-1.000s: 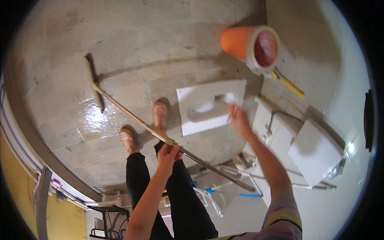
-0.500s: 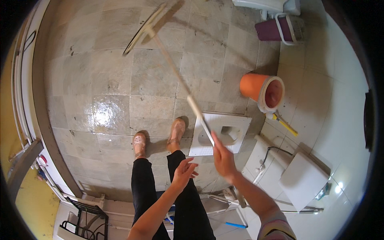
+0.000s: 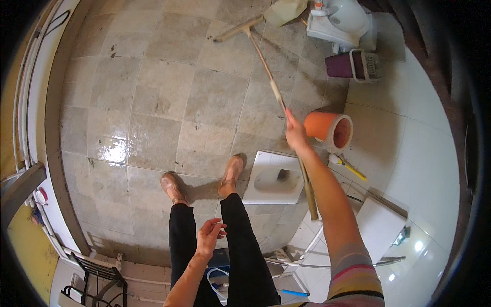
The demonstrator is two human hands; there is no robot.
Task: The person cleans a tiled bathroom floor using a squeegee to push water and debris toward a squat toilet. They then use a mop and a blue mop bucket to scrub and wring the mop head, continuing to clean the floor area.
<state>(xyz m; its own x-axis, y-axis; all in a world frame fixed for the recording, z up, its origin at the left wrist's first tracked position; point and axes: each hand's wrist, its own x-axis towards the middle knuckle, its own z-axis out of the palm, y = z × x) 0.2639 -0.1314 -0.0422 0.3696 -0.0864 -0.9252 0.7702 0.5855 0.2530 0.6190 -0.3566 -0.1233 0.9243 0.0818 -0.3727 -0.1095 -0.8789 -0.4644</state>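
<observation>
My right hand [image 3: 296, 134] is wrapped round the handle of a long floor squeegee [image 3: 276, 93], out in front and to the right. Its wide blade lies across the tiles at the far side, next to a pale yellowish container [image 3: 284, 12]. The lower end of the handle passes back beside my right forearm. My left hand [image 3: 209, 236] hangs in front of my legs with nothing in it, its fingers loosely bent and apart.
A white squat toilet [image 3: 262, 188] is set in the floor right of my feet. Beyond it stand an orange bucket [image 3: 316, 125], a yellow-handled brush [image 3: 353, 169], a purple basket [image 3: 338, 66] and a white washbasin [image 3: 327, 28]. The tiled floor [image 3: 153, 87] shines wet at the left.
My right hand has reached farther forward, and the squeegee's blade has swung to the right and turned, ending near the pale container. My left hand has shifted slightly left and nearer to me.
</observation>
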